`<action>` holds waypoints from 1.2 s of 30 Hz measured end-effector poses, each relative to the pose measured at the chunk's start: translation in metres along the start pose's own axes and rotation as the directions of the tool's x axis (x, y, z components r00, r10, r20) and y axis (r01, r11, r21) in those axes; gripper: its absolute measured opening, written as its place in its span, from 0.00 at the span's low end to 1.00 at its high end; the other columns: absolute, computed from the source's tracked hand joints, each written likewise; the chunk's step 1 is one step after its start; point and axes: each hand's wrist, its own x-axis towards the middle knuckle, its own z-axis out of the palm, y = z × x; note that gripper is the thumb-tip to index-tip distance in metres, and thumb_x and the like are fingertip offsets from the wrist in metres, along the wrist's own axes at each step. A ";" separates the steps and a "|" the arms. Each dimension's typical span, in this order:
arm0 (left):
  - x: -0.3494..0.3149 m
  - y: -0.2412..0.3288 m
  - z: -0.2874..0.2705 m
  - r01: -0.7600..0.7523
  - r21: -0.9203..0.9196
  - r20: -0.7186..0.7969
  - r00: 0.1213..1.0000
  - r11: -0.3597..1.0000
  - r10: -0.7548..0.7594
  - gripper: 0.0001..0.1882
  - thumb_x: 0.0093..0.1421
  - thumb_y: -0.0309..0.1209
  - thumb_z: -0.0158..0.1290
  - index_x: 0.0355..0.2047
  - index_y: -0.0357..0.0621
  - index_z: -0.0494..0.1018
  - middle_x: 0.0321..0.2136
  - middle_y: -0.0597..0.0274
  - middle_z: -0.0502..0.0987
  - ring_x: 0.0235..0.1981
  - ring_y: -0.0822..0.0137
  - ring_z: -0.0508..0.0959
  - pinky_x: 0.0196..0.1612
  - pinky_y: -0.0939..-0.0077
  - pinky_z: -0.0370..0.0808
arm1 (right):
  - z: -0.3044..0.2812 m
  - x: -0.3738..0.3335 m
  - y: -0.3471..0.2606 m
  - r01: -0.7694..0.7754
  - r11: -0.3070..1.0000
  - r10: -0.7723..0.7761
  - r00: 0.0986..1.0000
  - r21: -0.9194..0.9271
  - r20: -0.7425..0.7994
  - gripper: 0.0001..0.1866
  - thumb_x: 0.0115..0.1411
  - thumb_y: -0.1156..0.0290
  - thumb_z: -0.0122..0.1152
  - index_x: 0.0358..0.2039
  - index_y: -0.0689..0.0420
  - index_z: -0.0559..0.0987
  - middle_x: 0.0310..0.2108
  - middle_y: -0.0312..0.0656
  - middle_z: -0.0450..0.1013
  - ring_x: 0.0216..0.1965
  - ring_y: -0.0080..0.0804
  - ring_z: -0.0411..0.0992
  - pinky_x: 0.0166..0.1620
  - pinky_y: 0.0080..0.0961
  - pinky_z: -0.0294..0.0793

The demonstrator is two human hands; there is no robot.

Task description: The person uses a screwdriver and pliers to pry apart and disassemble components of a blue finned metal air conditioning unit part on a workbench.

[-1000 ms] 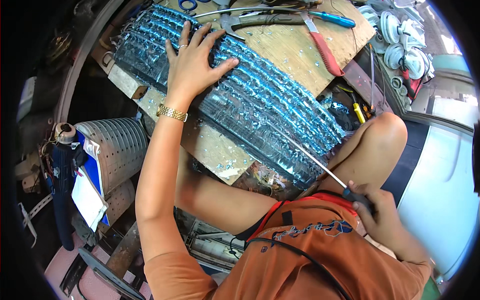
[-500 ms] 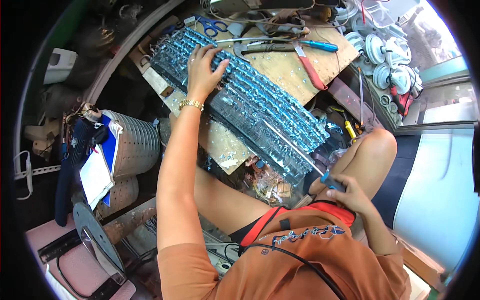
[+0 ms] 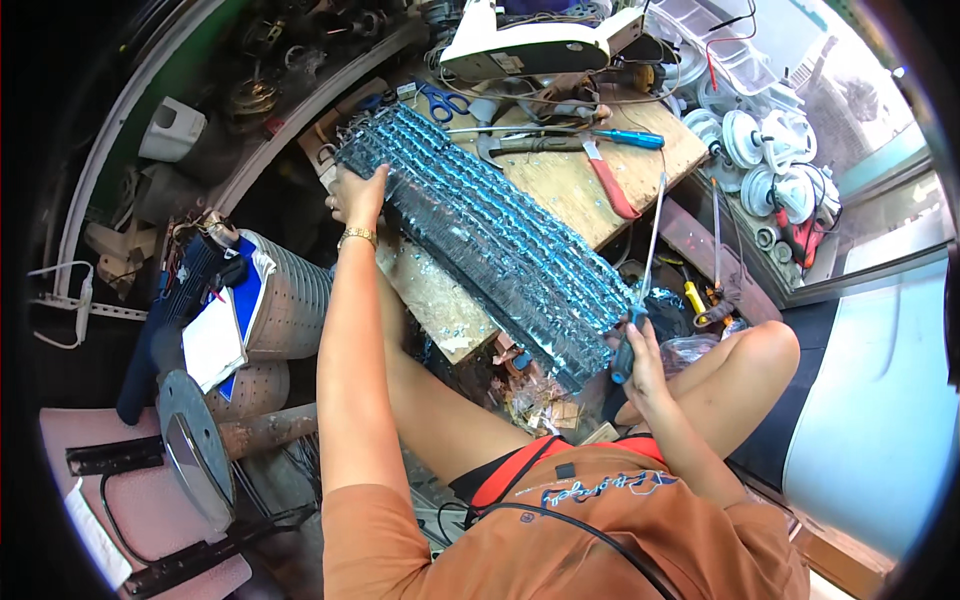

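A long finned heat-exchanger coil (image 3: 490,215) with blue and grey, torn-up fins slants across a wooden board (image 3: 550,185) from far left to near right. My left hand (image 3: 356,195) is closed on its far left end, thumb on top; most of the fingers are hidden beneath the edge. In my right hand (image 3: 645,365), beside the coil's near right end, is a screwdriver (image 3: 624,352) with a blue-and-dark handle. Its long shaft points up and away from me. Whether the right hand also touches the coil I cannot tell.
Behind the coil lie blue-handled scissors (image 3: 440,103), a hammer (image 3: 540,145), a blue-handled screwdriver (image 3: 630,138) and a red-handled tool (image 3: 612,185). White plastic parts (image 3: 785,150) are piled at the far right. A perforated metal drum (image 3: 290,295) stands left; wood scraps (image 3: 540,415) lie below.
My left hand has moved from the coil's top to grip its far left edge. My right hand has swung the screwdriver off the fins so its shaft points upward.
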 end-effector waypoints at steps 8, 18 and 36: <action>-0.061 -0.025 0.048 0.207 -0.864 0.105 0.965 0.458 -0.238 0.40 0.58 0.31 0.67 0.67 0.32 0.61 0.62 0.42 0.70 0.59 0.45 0.74 0.64 0.54 0.71 | 0.002 -0.010 -0.007 0.008 0.996 -0.006 1.000 0.094 -0.016 0.14 0.73 0.57 0.57 0.55 0.47 0.72 0.43 0.36 0.75 0.43 0.36 0.80 0.33 0.28 0.74; -0.096 -0.040 0.012 0.497 -0.860 0.485 0.867 0.112 -0.118 0.19 0.61 0.16 0.57 0.53 0.38 0.74 0.45 0.59 0.81 0.40 0.60 0.83 0.38 0.67 0.83 | -0.040 0.035 -0.069 0.199 0.963 -0.202 0.979 -0.183 0.000 0.15 0.70 0.65 0.62 0.53 0.56 0.76 0.42 0.34 0.77 0.42 0.25 0.76 0.47 0.25 0.78; -0.281 -0.040 -0.037 0.489 -0.835 0.492 0.869 0.253 -0.056 0.56 0.60 0.38 0.66 0.77 0.37 0.42 0.69 0.54 0.58 0.65 0.59 0.63 0.62 0.54 0.64 | 0.023 0.148 -0.176 0.424 -0.240 -0.436 0.756 -0.873 0.487 0.23 0.62 0.52 0.66 0.55 0.46 0.81 0.51 0.47 0.77 0.52 0.53 0.77 0.51 0.51 0.76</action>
